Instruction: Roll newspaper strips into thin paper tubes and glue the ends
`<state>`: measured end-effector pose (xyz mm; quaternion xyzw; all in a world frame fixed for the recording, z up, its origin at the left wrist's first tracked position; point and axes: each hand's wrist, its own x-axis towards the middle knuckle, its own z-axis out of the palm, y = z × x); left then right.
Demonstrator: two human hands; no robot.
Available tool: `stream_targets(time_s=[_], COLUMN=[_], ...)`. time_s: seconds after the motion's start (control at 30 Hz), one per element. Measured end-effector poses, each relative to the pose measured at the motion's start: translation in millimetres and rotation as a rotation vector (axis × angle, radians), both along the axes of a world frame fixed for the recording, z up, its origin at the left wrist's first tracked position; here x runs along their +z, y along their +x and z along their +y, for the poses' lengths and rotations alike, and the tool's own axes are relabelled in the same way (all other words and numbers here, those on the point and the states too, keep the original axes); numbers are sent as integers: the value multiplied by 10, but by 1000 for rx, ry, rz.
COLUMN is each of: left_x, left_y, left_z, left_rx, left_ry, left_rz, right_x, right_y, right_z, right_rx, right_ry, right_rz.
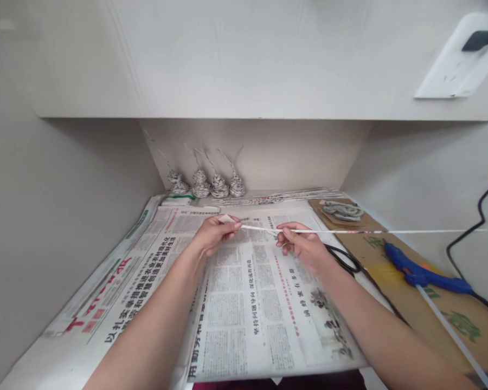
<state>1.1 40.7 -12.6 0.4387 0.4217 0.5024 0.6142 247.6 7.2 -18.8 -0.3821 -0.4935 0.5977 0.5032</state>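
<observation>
A long thin rolled paper stick (350, 232) stretches level between my hands and runs on past my right hand toward the right wall. My left hand (215, 234) pinches its left end, where a small flat flap of paper (226, 219) shows above the thumb. With thumb and fingers, my right hand (301, 241) grips the stick a short way along. Both hands are above newspaper sheets (236, 309) spread over the work surface.
Several gourd-shaped woven paper pieces (219, 186) stand at the back left, beside a bundle of paper sticks (276, 197). On the right, a blue glue gun (423, 273) lies on cardboard (467, 346), near a grey coiled piece (342, 210). A black cable (480, 208) hangs by the wall.
</observation>
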Motion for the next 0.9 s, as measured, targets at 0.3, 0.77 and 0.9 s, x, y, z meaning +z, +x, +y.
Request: stream_targets(time_s=[0.3, 0.77, 0.9], left_x=[19, 121, 165], left_y=[147, -366, -331], left_z=[2, 224, 188], left_rx=[222, 641, 598], left_ry=[-63, -61, -49], left_rz=[-584, -899, -928], right_x=[37, 409, 402], right_y=[-375, -573, -319], right_z=[86, -850, -776], right_rx=[-11, -318, -277], right_ry=[-3, 1116, 817], right_rz=[5, -1325, -1569])
